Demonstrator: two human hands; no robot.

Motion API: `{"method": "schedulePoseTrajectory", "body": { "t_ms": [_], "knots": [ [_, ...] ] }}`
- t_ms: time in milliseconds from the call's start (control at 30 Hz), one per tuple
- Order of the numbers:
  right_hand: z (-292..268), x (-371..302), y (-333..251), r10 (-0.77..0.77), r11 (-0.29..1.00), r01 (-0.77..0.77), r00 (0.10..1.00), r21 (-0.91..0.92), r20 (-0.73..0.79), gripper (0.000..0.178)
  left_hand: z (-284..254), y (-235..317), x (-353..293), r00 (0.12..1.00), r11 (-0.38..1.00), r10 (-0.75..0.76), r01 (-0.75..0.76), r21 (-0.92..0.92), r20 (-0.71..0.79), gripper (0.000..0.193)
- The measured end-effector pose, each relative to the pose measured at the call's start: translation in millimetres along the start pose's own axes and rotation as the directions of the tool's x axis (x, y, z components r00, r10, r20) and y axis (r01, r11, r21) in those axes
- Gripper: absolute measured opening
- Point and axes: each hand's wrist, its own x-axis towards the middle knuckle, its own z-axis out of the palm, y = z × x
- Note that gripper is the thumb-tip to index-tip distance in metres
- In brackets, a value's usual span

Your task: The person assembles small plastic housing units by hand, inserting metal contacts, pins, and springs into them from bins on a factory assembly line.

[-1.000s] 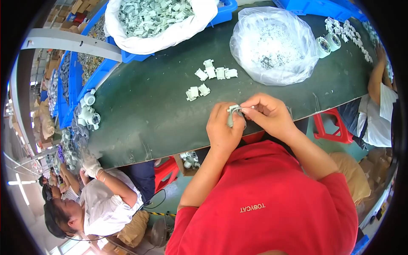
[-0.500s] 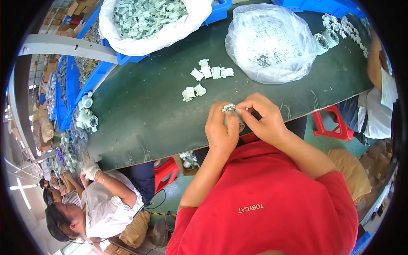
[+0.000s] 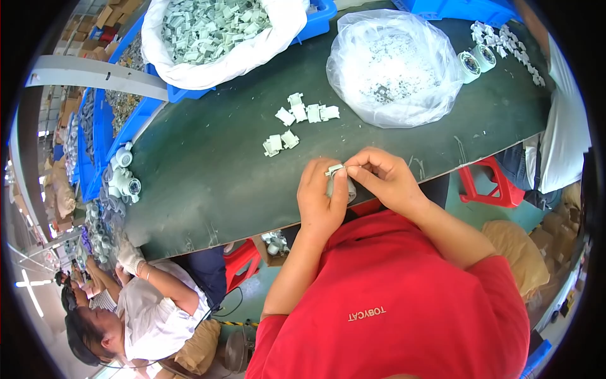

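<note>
Close to the near edge of the dark green table, my left hand (image 3: pixel 320 199) is closed around a round pale housing (image 3: pixel 349 189), mostly hidden by the fingers. At its upper end sits a small pale-green plastic clip (image 3: pixel 334 168), with my left thumb against it. My right hand (image 3: pixel 386 180) has thumb and forefinger pinched together at the right end of the clip; whatever lies between those fingertips is too small to make out. Beyond my hands lie two loose groups of similar pale-green clips, a farther group (image 3: pixel 314 114) and a nearer group (image 3: pixel 273 146).
A clear plastic bag (image 3: pixel 435 95) of small white pieces stands at the back. A white-lined tub (image 3: pixel 290 28) of pale clips is back left. Round housings (image 3: pixel 469 66) and white pieces (image 3: pixel 505 43) lie far right. A co-worker's gloved hand (image 3: pixel 130 258) is at left; red stool (image 3: pixel 489 183) at right.
My left thumb has moved up against the clip, and the clip shows less than before. Both hands stay together around the housing. The whole view has shifted slightly.
</note>
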Motion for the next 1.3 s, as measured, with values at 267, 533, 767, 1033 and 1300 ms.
{"method": "schedulePoseTrajectory", "body": {
  "t_ms": [267, 533, 767, 1033, 1300],
  "knots": [
    [-78.9, 1.0, -16.2, -0.487, 0.683, 0.295, 0.866, -0.668, -0.115, 0.017, -14.2, -12.9, -10.0, 0.992, 0.995, -0.094, 0.091, -0.037, -0.080, 0.013],
    [-259.6, 55.4, -27.0, -0.697, 0.171, -0.040, 0.701, -0.985, -0.149, 0.051, -11.7, -16.9, -13.4, 0.989, 0.980, -0.113, 0.094, -0.178, -0.099, 0.015],
    [-221.6, 21.2, -34.6, -0.571, 0.241, -0.003, 0.808, -0.970, -0.144, 0.043, -16.6, -14.8, -22.0, 0.963, 0.949, -0.228, 0.187, -0.253, -0.143, 0.022],
    [-45.8, 25.2, -37.9, -0.576, 0.523, 0.463, 0.811, -0.716, 0.103, 0.013, -15.9, -23.2, -21.7, 0.975, 0.965, -0.155, 0.114, -0.235, -0.162, 0.015],
    [6.5, 86.9, -8.6, -0.533, 0.027, 0.520, 0.730, -0.854, 0.427, 0.033, -20.4, -27.6, -28.9, 0.970, 0.963, -0.134, 0.078, -0.259, -0.205, 0.013]
  ]
}}
